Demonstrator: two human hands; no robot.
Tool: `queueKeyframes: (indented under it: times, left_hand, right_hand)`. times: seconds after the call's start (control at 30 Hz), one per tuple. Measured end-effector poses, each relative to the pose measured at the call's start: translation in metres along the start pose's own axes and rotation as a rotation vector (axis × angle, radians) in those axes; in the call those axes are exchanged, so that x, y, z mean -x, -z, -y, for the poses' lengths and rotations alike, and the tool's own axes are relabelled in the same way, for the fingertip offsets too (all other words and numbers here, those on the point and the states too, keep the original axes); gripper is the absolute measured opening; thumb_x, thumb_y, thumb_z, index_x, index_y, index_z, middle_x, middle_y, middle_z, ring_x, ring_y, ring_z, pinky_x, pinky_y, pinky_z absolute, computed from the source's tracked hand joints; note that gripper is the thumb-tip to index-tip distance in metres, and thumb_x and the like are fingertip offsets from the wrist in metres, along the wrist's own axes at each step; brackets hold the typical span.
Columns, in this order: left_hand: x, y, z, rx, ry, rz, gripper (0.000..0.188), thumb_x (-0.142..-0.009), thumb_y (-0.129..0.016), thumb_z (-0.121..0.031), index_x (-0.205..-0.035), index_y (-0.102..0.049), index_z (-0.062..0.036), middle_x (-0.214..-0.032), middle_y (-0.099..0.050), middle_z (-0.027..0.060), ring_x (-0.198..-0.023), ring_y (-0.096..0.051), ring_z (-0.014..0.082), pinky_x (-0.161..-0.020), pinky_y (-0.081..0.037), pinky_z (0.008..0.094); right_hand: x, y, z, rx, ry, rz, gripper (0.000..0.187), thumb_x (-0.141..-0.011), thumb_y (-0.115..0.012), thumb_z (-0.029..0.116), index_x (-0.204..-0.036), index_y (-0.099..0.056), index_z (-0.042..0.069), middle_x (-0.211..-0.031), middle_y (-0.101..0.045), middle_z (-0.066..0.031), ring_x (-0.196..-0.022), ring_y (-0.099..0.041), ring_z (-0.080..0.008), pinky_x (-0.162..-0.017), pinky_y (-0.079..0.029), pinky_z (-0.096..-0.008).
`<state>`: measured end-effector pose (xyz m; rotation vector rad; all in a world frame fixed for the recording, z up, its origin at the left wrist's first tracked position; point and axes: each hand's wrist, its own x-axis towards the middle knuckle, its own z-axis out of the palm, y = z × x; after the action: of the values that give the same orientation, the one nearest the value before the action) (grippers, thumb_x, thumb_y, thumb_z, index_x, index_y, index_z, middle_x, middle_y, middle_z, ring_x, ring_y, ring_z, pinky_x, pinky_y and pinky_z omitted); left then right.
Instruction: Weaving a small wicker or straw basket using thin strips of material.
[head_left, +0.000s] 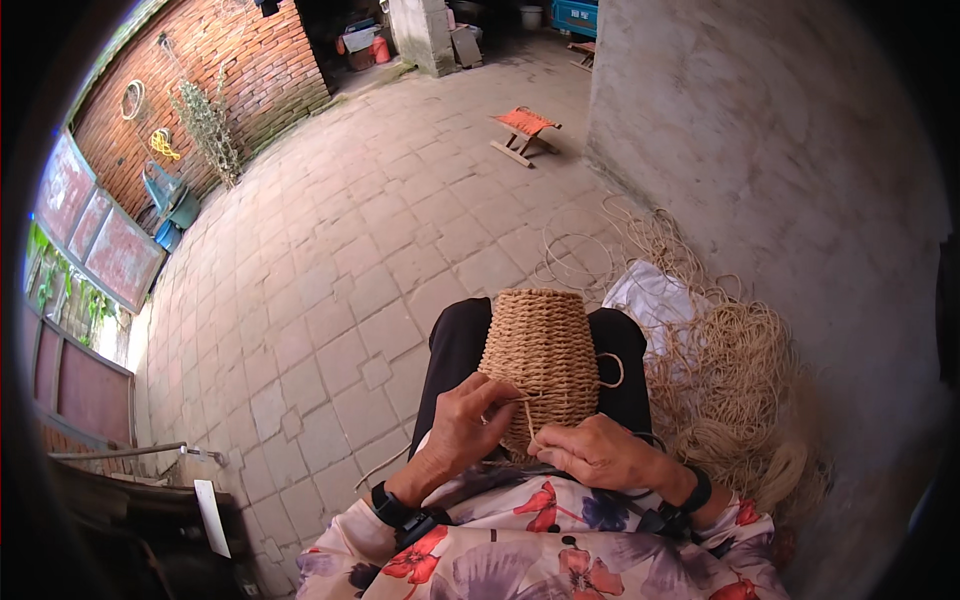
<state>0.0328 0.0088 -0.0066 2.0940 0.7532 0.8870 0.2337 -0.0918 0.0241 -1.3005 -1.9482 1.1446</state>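
Observation:
A woven cord basket in tan lies across my lap, its narrower end pointing away from me. My left hand is at the basket's near left side, thumb and fingers pinched on a strand of cord. Lower and to the right, my right hand closes on the same strand with thumb and forefinger. The cord runs short and fairly straight between the two hands, in front of the weave. A loop of cord sticks out from the basket's right side. The basket's near end is partly hidden by my hands.
A big tangled heap of tan cord lies at my right against the plastered wall, with a white sack under part of it. Ahead on the paving stands an orange folding stool. A dark object with a white strip is at lower left.

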Motion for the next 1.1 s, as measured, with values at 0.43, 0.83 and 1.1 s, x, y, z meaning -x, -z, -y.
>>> queueKeyframes:
  times: [0.43, 0.83, 1.1]
  left_hand:
    - [-0.016, -0.007, -0.004, -0.105, -0.071, 0.049, 0.019, -0.073, -0.070, -0.003, -0.091, -0.064, -0.0040, -0.084, -0.053, 0.0137, -0.077, -0.060, 0.0339, -0.067, -0.050, 0.0435]
    - [-0.016, -0.016, 0.000, -0.208, -0.138, -0.089, 0.021, -0.071, -0.070, -0.003, -0.091, -0.063, -0.0036, -0.082, -0.055, 0.0116, -0.074, -0.060, 0.0294, -0.062, -0.048, 0.0389]
    - [-0.015, -0.010, -0.005, -0.202, -0.148, -0.051, 0.023, -0.073, -0.071, -0.004, -0.094, -0.062, -0.0047, -0.083, -0.057, 0.0135, -0.077, -0.062, 0.0338, -0.066, -0.051, 0.0419]
  right_hand:
    - [-0.023, 0.047, 0.010, -0.188, 0.097, -0.181, 0.018, -0.100, -0.056, 0.015, -0.099, -0.065, -0.001, -0.073, -0.060, -0.0035, -0.065, -0.056, -0.0154, -0.064, -0.048, -0.0289]
    - [-0.040, 0.032, -0.021, -0.129, -0.026, -0.342, 0.017, -0.093, -0.067, 0.013, -0.105, -0.068, 0.000, -0.078, -0.062, 0.0007, -0.072, -0.055, -0.0042, -0.063, -0.046, -0.0239]
    - [-0.046, 0.015, -0.023, -0.331, -0.052, -0.314, 0.015, -0.087, -0.072, 0.011, -0.098, -0.070, 0.001, -0.076, -0.070, -0.0057, -0.071, -0.062, -0.0072, -0.065, -0.050, -0.0258]
